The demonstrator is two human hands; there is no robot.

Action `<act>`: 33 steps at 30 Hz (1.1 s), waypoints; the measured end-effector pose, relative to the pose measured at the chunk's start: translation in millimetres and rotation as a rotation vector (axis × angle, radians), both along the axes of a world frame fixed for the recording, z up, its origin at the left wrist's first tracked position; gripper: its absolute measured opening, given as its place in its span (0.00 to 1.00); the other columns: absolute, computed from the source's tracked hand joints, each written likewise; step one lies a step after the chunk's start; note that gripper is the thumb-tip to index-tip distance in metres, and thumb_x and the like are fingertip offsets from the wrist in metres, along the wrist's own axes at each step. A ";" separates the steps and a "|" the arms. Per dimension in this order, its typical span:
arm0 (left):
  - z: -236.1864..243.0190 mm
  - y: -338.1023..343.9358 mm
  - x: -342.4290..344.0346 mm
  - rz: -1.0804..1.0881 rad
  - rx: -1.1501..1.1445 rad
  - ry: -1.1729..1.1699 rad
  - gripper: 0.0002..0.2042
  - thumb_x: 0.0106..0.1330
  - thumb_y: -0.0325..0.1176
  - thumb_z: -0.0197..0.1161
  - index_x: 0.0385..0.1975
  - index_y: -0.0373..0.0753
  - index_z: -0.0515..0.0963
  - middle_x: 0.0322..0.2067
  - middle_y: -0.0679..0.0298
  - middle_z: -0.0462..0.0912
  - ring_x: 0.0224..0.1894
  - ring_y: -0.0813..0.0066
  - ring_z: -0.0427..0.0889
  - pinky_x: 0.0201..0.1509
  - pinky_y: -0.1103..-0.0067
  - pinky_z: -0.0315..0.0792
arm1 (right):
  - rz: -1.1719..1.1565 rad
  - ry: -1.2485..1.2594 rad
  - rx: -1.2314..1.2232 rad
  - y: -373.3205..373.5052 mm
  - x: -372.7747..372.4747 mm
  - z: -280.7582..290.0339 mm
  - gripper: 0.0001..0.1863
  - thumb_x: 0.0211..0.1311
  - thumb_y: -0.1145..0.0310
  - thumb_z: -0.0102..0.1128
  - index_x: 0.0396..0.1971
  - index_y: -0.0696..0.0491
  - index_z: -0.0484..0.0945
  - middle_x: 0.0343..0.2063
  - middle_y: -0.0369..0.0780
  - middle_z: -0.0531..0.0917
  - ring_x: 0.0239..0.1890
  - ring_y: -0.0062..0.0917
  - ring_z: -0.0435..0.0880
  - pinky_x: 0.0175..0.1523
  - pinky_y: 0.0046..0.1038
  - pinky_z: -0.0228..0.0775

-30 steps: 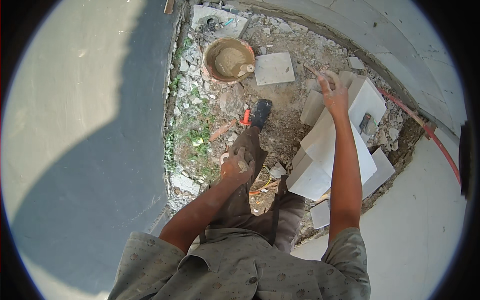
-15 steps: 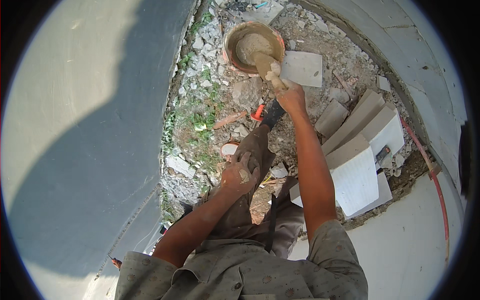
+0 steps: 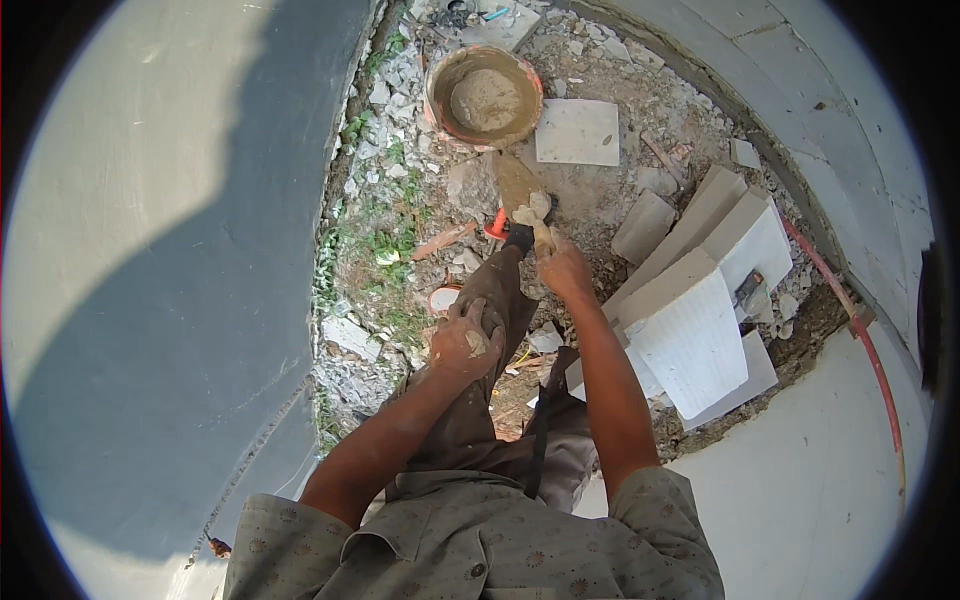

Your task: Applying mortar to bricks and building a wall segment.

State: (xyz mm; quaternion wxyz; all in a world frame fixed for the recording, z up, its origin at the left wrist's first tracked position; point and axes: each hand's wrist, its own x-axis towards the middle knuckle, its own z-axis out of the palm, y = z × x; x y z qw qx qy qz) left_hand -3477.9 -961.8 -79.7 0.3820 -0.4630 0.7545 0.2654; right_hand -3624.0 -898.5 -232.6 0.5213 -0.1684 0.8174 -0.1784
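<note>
Two bare hands are at work above rubble-strewn ground [image 3: 600,85]. The right hand [image 3: 564,268] is wrapped around the handle of a trowel [image 3: 516,182], whose broad, mortar-stained blade points away from the person, its far end near the close side of a round bucket [image 3: 530,100]. Pale clumps cling to the trowel where blade meets handle. Inside the bucket lies greyish-tan mortar [image 3: 486,99]. The left hand [image 3: 467,342] holds no tool; it rests on the brown trouser leg [image 3: 500,290] at the knee, fingers bent and a little apart, with a pale smear on its back. Just beyond it sits a round white-faced object [image 3: 443,298], and farther on, an orange-red handle [image 3: 495,224] near the dark shoe [image 3: 520,237]. A flat white slab [image 3: 578,132] lies right of the bucket. Several pale blocks [image 3: 690,330] lean together to the right of the right forearm, with a red hose [image 3: 870,350] beyond them.
</note>
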 end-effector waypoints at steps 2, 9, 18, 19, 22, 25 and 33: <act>-2.0 0.8 1.8 0.003 0.004 -0.008 0.31 0.57 0.48 0.58 0.59 0.40 0.65 0.49 0.45 0.71 0.47 0.43 0.76 0.49 0.61 0.73 | -0.023 0.099 -0.111 20.8 -0.4 0.7 0.27 0.62 0.55 0.51 0.57 0.53 0.67 0.43 0.55 0.78 0.47 0.51 0.76 0.52 0.43 0.68; 0.8 -0.2 6.8 0.028 0.005 -0.023 0.30 0.57 0.47 0.59 0.58 0.41 0.65 0.49 0.46 0.71 0.48 0.44 0.75 0.50 0.62 0.73 | -0.174 0.022 -0.280 -37.8 6.0 -29.5 0.27 0.53 0.68 0.57 0.55 0.53 0.63 0.43 0.55 0.77 0.44 0.49 0.78 0.45 0.43 0.73; -1.3 -2.8 16.9 0.037 0.027 -0.025 0.29 0.55 0.46 0.61 0.58 0.43 0.67 0.49 0.47 0.72 0.49 0.47 0.76 0.51 0.63 0.72 | 0.096 0.383 -0.282 -53.6 62.0 -123.2 0.33 0.51 0.74 0.57 0.60 0.48 0.60 0.51 0.50 0.69 0.47 0.46 0.77 0.44 0.41 0.75; -0.4 -2.5 18.2 0.026 0.012 -0.040 0.30 0.55 0.46 0.61 0.58 0.43 0.67 0.49 0.48 0.72 0.49 0.48 0.76 0.51 0.63 0.72 | 0.077 0.432 -0.257 -41.8 74.2 -115.6 0.33 0.51 0.74 0.57 0.60 0.48 0.60 0.50 0.49 0.70 0.47 0.46 0.77 0.44 0.41 0.75; -2.9 -3.2 29.8 0.021 -0.023 -0.056 0.30 0.56 0.47 0.61 0.58 0.43 0.66 0.48 0.48 0.72 0.48 0.48 0.76 0.50 0.63 0.72 | 0.034 0.288 -0.181 -10.7 95.8 -72.0 0.33 0.49 0.74 0.59 0.59 0.48 0.61 0.48 0.49 0.72 0.47 0.47 0.77 0.47 0.41 0.73; -0.6 -1.3 25.0 0.016 -0.024 -0.054 0.30 0.56 0.48 0.61 0.59 0.42 0.66 0.48 0.48 0.72 0.48 0.48 0.76 0.50 0.63 0.72 | -0.082 0.032 -0.272 30.2 87.0 -38.2 0.29 0.54 0.66 0.59 0.58 0.50 0.63 0.44 0.50 0.76 0.46 0.45 0.78 0.48 0.42 0.72; -9.7 22.5 21.5 -0.112 -0.043 0.054 0.31 0.56 0.47 0.60 0.59 0.42 0.66 0.47 0.46 0.72 0.47 0.47 0.76 0.50 0.63 0.72 | -0.871 -0.769 -0.405 -48.0 18.6 -79.6 0.14 0.58 0.61 0.58 0.38 0.54 0.73 0.26 0.36 0.75 0.21 0.22 0.74 0.23 0.25 0.70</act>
